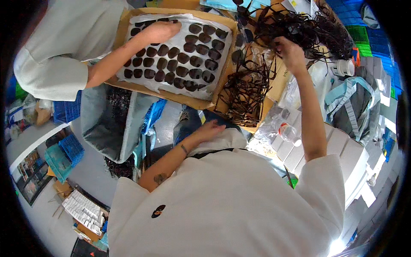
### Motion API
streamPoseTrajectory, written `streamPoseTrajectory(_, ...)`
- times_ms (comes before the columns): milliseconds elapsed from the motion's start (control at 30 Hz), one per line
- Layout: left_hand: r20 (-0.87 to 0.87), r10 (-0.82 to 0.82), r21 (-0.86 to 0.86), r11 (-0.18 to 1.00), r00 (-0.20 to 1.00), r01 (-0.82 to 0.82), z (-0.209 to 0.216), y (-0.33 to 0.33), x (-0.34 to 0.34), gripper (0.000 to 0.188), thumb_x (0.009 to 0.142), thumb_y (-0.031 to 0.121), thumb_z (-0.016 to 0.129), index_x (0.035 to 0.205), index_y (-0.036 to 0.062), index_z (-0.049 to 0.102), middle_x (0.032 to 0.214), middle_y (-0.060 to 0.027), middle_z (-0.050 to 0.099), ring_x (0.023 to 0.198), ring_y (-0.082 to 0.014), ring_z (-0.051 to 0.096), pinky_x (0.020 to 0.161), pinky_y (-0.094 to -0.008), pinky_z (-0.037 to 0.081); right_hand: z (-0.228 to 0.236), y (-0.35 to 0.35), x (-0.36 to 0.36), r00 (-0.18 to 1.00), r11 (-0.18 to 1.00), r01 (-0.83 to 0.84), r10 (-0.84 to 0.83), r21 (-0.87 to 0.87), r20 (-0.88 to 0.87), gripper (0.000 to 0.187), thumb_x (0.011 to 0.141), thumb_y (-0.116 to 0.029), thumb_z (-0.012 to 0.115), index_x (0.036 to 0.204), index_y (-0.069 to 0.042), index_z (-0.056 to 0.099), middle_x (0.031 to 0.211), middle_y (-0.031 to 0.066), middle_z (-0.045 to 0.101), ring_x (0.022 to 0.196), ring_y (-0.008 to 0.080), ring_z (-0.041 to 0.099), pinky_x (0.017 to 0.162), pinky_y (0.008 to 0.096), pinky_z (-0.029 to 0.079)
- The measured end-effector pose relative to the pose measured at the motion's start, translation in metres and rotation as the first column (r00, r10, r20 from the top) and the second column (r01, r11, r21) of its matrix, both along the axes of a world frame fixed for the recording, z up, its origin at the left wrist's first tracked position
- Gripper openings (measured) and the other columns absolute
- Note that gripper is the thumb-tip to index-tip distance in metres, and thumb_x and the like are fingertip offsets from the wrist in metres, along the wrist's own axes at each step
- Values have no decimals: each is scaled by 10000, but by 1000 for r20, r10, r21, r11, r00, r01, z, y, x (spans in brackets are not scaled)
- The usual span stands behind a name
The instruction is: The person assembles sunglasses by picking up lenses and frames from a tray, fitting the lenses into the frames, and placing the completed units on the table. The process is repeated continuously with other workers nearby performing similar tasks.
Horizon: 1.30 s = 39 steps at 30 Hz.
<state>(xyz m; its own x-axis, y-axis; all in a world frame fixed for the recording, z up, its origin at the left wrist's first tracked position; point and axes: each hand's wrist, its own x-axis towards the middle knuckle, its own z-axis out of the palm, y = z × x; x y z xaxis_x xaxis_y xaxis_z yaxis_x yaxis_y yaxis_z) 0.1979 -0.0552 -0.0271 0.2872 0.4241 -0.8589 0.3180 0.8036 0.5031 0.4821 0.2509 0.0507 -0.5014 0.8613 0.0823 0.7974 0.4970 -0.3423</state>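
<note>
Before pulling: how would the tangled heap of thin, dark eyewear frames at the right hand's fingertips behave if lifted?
The dark heap would probably lift in clumps, since it looks crossed and interlocked. It seems light for its bulk, being slender and full of gaps. Hard tugs might snap something so thin.

Over at the upper right of the frame I see a big tangled heap of thin, dark eyewear frames (295, 25), glossy and nearly black, their slim arms sticking out every which way. A second batch of brownish-black frames (246, 92) sits just right of centre, jumbled on top and packed closer together toward its lower end. Toward the upper middle, dark, rounded lenses (173, 52) lie flat and apart in slightly slanting rows, some of them hidden from view.
</note>
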Motion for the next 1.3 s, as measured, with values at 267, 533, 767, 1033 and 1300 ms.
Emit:
streamPoseTrajectory(267,300,653,-466,737,695,-491,-20,6,41,636,814,497,754,1224,86,494,1131,-68,531,1073,-196,545,963,-355,440,-64,-20,-11,984,724,-171,161,-668,-77,554,832,-247,716,1300,-16,529,1100,126,659,1010,279,624,863,393,475)
streamPoseTrajectory(533,293,695,-539,687,657,-487,-29,9,66,669,794,492,774,1253,90,498,1088,-43,547,1026,-193,569,895,-324,484,-68,-17,-23,982,631,-21,157,-776,101,486,857,-328,704,1172,16,569,944,200,678,898,348,648,794,447,475)
streamPoseTrajectory(767,206,721,-539,648,661,-539,-34,2,76,584,788,387,809,1205,131,490,1130,-25,556,1000,-195,570,861,-352,500,-59,-37,-10,988,829,21,68,-559,138,363,878,-82,551,1231,1,538,975,251,650,957,398,633,840,459,476)
streamPoseTrajectory(1033,149,739,-305,667,657,-680,-15,13,82,735,795,373,805,1348,154,372,1319,-51,499,1152,-211,529,915,-424,480,-41,-28,-18,998,438,-58,20,-897,-55,722,821,-431,759,1285,49,483,1082,116,635,1027,212,577,938,326,427)
streamPoseTrajectory(1300,318,805,-353,591,501,-726,-18,34,88,788,826,347,776,1422,124,311,1388,-99,451,1264,-280,482,1017,-534,442,-61,-25,-41,990,6,42,135,-999,43,868,642,-403,886,1316,10,528,1321,122,575,1222,254,503,1033,363,376)
